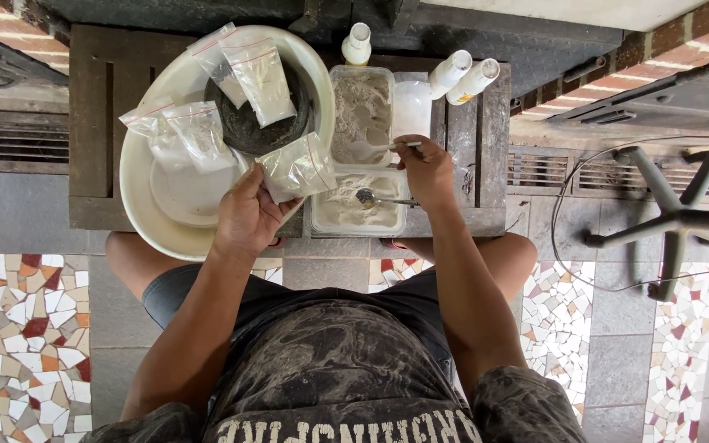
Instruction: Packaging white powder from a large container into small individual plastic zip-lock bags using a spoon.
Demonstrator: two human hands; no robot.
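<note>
left hand (pixel 248 217) clamped on small clear bag (pixel 297 168) at 11 o'clock of powder tray (pixel 359 215) | right hand (pixel 428 168) pinching metal spoon (pixel 375 198) over tray | bag likely light, limp, slippery; best held at the mouth | wooden worktop (pixel 92 123)

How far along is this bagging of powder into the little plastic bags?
Done: several filled small bags lie in the cream basin. In hand: the left hand holds a bag with powder in it, while the right hand holds a white spoon. Left: both tubs, far and near, have powder in them.
</note>
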